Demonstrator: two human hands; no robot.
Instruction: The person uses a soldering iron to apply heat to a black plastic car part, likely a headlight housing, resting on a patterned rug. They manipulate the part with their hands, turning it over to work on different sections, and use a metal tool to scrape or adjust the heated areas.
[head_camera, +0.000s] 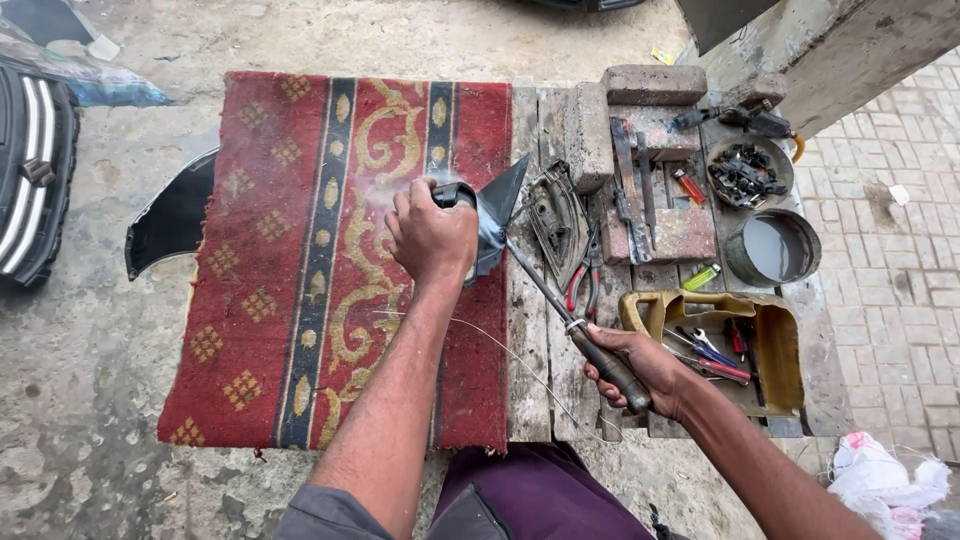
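Both forearms reach over a wooden bench. Right hand (640, 370) grips a soldering iron (560, 310) near the front edge; left hand (432, 238) clamps a black plastic part (497, 215) on the red rug (300, 260) — smoke rises. Hot tip sits close to the fingers; a slip could burn them or scorch the rug.

- A weathered wooden bench (545, 400) stands on a rough concrete floor (90, 400).
- A red patterned rug (270, 270) covers the bench's left part.
- On the bare planks to the right lie bricks (652, 85), an old iron (556, 215), red-handled pliers (584, 280), files (632, 190) and a green lighter (702, 277).
- Further right sit a round tin of grey liquid (773, 248), a bowl of dark parts (748, 170) and a cut yellow can of tools (780, 350).
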